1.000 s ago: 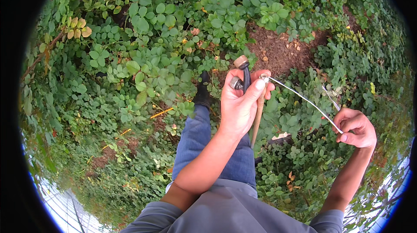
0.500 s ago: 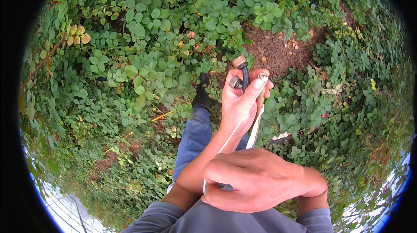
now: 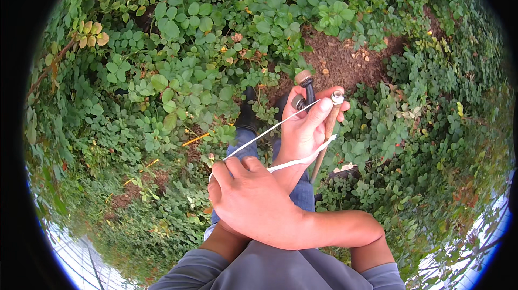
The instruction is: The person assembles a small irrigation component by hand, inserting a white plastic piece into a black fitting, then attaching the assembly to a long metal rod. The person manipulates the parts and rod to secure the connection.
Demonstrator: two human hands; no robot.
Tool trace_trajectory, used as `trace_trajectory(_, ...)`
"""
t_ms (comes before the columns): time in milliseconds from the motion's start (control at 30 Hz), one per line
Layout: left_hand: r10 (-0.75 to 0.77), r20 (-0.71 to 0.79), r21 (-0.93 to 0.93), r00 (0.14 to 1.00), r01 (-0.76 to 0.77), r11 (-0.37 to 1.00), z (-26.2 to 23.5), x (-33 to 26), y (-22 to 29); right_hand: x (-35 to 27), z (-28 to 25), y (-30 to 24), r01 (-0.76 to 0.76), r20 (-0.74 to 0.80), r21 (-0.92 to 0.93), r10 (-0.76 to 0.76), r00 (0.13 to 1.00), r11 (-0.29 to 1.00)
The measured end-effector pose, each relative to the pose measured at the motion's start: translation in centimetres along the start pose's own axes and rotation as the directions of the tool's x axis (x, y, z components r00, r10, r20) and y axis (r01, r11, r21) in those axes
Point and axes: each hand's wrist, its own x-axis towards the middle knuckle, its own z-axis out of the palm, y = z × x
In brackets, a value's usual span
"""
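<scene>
My left hand (image 3: 302,136) is closed around a thin brown rod or tube (image 3: 327,133), its hollow upper end wrapped in white. Held in the same hand, a black forked fitting (image 3: 309,92) carries two ridged round caps, a brown one on top and a greyish one lower down. From near the left thumb, a white tape (image 3: 270,129) runs taut down to my right hand (image 3: 251,201), whose curled fingers grip it. A looser length of the tape trails from the right fingers back past the left wrist. The right forearm crosses in front of the left one.
Dense green leafy plants (image 3: 205,74) surround my legs, with bare brown soil (image 3: 345,60) ahead. A yellow stick (image 3: 195,139) lies among the leaves on the left, and a reddish-brown branch (image 3: 56,63) stands at the far left.
My right hand has swung left and slightly up, drawing the tape out at a flatter angle. The left hand has shifted slightly right with the rod and fitting.
</scene>
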Motion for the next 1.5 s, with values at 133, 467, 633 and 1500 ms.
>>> trace_trajectory(133,-0.002,-0.061,-0.027,0.998,0.001,1.0,0.6,-0.9,1.5,-0.9,-5.9,-0.6,0.032,-0.103,0.081,-0.024,0.994,0.996)
trace_trajectory(467,-0.097,-0.112,-0.201,0.989,0.073,0.977,0.6,-0.2,2.1,-5.9,-3.1,12.0,-0.306,-0.376,0.69,0.687,0.622,0.655)
trace_trajectory(633,-0.085,-0.14,-0.203,0.987,0.056,0.978,0.5,0.0,2.1,-5.5,-1.9,12.1,-0.151,-0.236,0.88,0.689,0.686,0.451)
trace_trajectory(1500,0.217,-0.281,0.208,0.935,-0.161,0.965,-1.9,1.7,6.4,-4.9,-0.7,11.4,0.004,-0.256,0.943,0.717,0.649,0.333)
